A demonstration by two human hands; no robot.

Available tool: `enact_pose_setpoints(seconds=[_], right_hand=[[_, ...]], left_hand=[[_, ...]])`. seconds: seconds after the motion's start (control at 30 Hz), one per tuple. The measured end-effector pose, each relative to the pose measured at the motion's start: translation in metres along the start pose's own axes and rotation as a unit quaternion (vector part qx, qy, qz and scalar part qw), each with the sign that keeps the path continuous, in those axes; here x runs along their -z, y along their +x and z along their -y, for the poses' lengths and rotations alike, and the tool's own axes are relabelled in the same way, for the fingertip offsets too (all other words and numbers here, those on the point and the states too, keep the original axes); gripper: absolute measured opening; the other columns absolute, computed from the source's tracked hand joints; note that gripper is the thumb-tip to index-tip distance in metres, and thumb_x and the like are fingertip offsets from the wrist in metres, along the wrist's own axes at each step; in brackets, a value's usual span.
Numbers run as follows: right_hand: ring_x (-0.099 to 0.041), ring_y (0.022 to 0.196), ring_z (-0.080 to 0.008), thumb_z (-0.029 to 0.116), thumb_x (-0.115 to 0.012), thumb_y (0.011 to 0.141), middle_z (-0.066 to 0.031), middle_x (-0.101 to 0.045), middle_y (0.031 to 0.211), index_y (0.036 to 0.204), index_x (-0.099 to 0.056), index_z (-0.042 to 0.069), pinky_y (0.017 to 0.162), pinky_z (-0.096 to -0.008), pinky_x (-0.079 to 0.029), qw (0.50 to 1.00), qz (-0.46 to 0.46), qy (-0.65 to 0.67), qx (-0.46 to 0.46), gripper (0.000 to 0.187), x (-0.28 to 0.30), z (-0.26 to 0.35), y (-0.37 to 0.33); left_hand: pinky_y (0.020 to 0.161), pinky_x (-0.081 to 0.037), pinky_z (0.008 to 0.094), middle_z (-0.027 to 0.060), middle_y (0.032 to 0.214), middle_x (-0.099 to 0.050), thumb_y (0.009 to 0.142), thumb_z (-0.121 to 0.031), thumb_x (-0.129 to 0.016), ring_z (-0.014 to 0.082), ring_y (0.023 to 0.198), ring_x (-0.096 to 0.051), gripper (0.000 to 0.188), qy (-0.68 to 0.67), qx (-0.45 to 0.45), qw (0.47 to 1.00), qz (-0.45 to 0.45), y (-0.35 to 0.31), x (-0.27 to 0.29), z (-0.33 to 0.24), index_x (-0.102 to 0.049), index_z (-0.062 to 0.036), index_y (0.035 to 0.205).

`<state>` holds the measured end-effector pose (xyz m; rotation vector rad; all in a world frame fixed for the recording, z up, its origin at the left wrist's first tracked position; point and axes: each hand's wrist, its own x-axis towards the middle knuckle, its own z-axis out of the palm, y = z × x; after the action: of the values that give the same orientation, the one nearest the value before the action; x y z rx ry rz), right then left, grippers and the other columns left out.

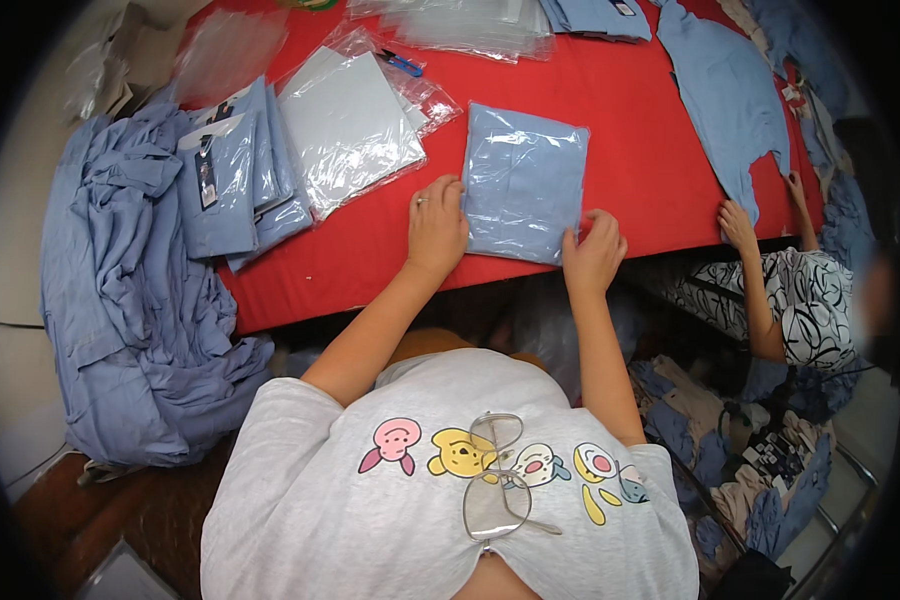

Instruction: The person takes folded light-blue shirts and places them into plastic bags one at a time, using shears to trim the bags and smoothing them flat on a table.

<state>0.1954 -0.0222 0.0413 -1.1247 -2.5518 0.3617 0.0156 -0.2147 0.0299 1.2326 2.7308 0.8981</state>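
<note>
In front of me on the red-covered table lies a folded light-blue shirt in a clear plastic bag (525, 180). My left hand (438, 224), with a ring on one finger, is closed at the bag's left edge; its fingertips are partly hidden there. At the lower right corner, my right hand (595, 250) rests its thumb against the bag, and its other fingers stand apart, slightly bent. To the left are several bagged blue shirts (220, 185) with dark tags. Next to them lies a stack of white sheets in clear bags (355, 125).
Blue-handled thread snips (402, 63) lie beyond the white sheets, near flat clear bags (460, 25). A large heap of blue garments (120, 290) hangs at the left. At the right, another person's hand (738, 228) touches a blue garment (725, 90). More clothes (760, 480) are piled below.
</note>
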Motion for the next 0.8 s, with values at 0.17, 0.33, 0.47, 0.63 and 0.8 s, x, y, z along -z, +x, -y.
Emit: enact_pose_setpoints(seconds=[0.17,0.33,0.47,0.63,0.8], right_hand=[[-0.029,0.162,-0.0377,0.024,-0.065,0.102,-0.0204,-0.032,0.175,0.160,-0.044,0.006,0.130,-0.0566,-0.023,0.976,0.040,0.011,0.214,0.064,-0.019,0.013,0.005],[-0.026,0.164,-0.0391,0.029,-0.062,0.105,-0.0218,-0.029,0.176,0.168,-0.036,0.006,0.131,-0.0560,-0.024,0.977,0.069,0.070,0.187,0.071,-0.045,0.015,0.012],[-0.030,0.162,-0.0406,0.029,-0.063,0.104,-0.0226,-0.031,0.175,0.167,-0.037,0.006,0.129,-0.0565,-0.027,0.974,0.086,0.072,0.195,0.072,-0.042,0.013,0.021],[-0.032,0.161,-0.0422,0.028,-0.064,0.103,-0.0241,-0.033,0.173,0.166,-0.038,0.004,0.129,-0.0570,-0.029,0.972,0.091,0.073,0.206,0.073,-0.042,0.012,0.024],[-0.033,0.160,-0.0423,0.028,-0.064,0.102,-0.0249,-0.034,0.173,0.165,-0.039,0.003,0.128,-0.0571,-0.029,0.974,0.075,0.037,0.212,0.073,-0.051,0.010,0.022]], left_hand=[[0.130,-0.022,0.0625,0.0126,0.176,-0.031,0.099,-0.019,-0.067,0.0384,0.163,-0.025,0.066,0.052,-0.189,0.980,0.042,0.034,-0.024,-0.023,-0.048,-0.0214,0.162],[0.130,-0.018,0.0670,0.0098,0.181,-0.021,0.100,-0.041,-0.067,0.0394,0.166,-0.015,0.072,0.035,-0.170,0.984,0.046,0.062,-0.050,-0.015,-0.043,-0.0284,0.167],[0.130,-0.016,0.0655,0.0090,0.180,-0.025,0.100,-0.046,-0.065,0.0380,0.166,-0.017,0.072,0.042,-0.159,0.985,0.057,0.068,-0.052,-0.013,-0.046,-0.0253,0.166],[0.130,-0.016,0.0671,0.0107,0.179,-0.027,0.098,-0.044,-0.067,0.0390,0.166,-0.017,0.072,0.039,-0.154,0.985,0.063,0.069,-0.049,-0.017,-0.048,-0.0238,0.165],[0.129,-0.016,0.0686,0.0118,0.179,-0.026,0.098,-0.044,-0.067,0.0402,0.165,-0.017,0.073,0.062,-0.155,0.984,0.063,0.069,-0.050,-0.020,-0.046,-0.0240,0.165]])
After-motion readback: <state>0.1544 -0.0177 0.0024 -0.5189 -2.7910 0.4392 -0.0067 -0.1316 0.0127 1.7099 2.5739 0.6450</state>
